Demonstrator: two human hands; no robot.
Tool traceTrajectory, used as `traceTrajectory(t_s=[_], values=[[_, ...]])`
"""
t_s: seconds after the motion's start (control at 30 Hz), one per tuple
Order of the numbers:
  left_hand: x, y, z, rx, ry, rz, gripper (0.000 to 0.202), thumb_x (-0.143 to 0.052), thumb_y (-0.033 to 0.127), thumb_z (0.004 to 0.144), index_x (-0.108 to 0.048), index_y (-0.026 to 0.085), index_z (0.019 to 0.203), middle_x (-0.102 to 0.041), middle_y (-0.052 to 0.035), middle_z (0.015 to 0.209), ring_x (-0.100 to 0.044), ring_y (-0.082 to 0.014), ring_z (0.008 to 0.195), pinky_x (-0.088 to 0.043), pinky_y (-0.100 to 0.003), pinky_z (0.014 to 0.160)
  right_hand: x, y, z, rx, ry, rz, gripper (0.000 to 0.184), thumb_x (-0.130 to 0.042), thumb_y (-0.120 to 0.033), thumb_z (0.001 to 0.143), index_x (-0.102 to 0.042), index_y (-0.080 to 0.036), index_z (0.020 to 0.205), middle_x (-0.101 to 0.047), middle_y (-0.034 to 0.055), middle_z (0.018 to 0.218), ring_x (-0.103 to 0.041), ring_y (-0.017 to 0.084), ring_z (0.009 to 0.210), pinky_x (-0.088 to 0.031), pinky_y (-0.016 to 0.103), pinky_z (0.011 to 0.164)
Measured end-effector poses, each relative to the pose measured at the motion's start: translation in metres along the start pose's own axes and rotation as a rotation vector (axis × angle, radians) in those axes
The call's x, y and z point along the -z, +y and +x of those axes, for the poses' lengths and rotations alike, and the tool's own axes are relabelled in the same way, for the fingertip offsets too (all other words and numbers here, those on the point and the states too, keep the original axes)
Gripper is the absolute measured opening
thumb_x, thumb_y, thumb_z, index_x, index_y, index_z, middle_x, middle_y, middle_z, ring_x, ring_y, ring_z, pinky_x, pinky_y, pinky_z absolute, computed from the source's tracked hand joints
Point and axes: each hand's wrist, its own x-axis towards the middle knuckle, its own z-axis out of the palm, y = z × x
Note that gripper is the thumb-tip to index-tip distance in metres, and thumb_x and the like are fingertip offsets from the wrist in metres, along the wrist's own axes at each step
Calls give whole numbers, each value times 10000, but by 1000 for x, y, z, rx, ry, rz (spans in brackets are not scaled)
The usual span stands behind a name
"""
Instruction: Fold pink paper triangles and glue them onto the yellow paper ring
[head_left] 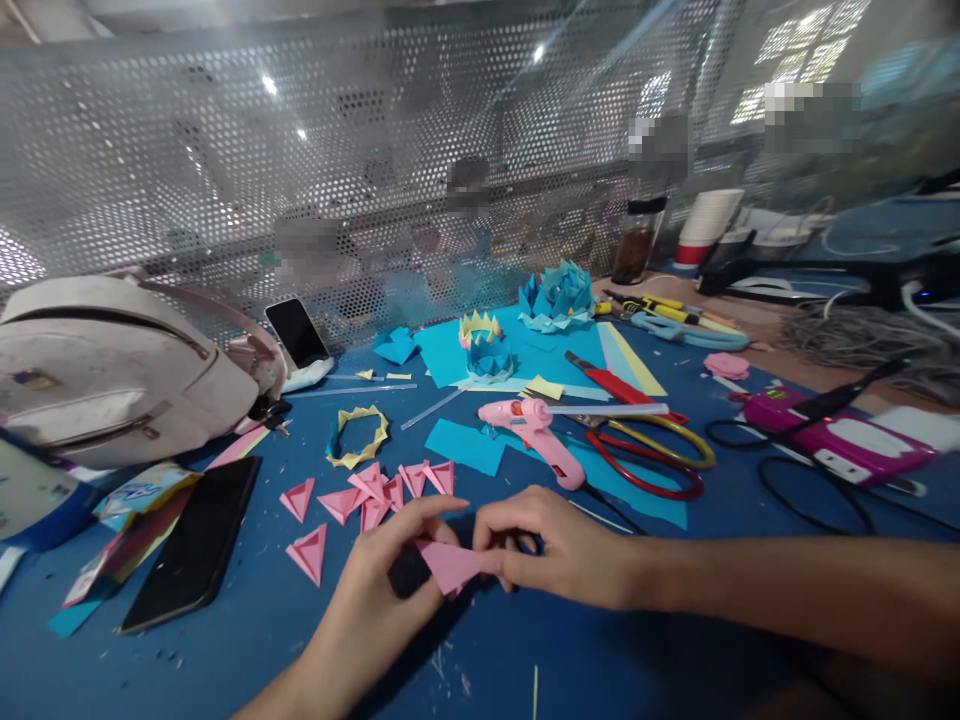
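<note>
Both hands meet low in the middle of the blue table [247,620], pinching one small pink folded paper piece [450,566]. My left hand [390,580] grips it from the left with thumb and fingers closed. My right hand [555,545] pinches its right end. Just beyond lie several finished pink folded triangles [367,495], with two more [309,550] to the left. A pink glue gun [536,432] lies behind my right hand.
A black phone [195,545] lies at the left beside a white bag [112,365]. Red and yellow scissors [645,445], blue paper sheets [465,445], blue paper flowers [555,295], a yellow paper ring [358,437] and a pink device with cables [840,440] crowd the far side. A perforated metal screen stands behind.
</note>
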Motion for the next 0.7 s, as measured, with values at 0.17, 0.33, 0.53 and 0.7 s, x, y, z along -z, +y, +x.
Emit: traceTrajectory(t_s=[0.17,0.33,0.53,0.7], values=[[-5,4,0,97,-42,-59,378,-559,143,851,-592,233,1217,-612,38,769,-612,-118,721,-489,-230,720,-1,1,0,49,-6,-50,283,-615,-427,918,-688,-165,838,-635,-17,681,-553,99,610,-363,194,570],[-10,5,-3,83,-167,20,497,-539,154,867,-448,251,1346,-599,58,750,-599,-117,673,-492,-223,684,-5,1,-1,119,-3,-133,287,-641,-448,899,-666,-174,818,-616,-22,731,-498,92,604,-327,208,564],[-5,4,-11,-145,-170,323,764,-637,148,827,-264,320,1471,-718,22,962,-680,-145,791,-557,-227,717,-8,3,-1,207,114,-341,224,-497,-206,882,-502,-175,660,-508,-15,657,-465,121,663,-319,243,608],[12,-1,-24,-550,-26,706,242,-529,212,960,-590,198,1194,-721,-41,944,-686,-160,824,-561,-240,741,-9,5,2,267,61,-364,186,-547,-129,761,-413,-184,643,-510,-34,634,-428,118,644,-319,259,624]])
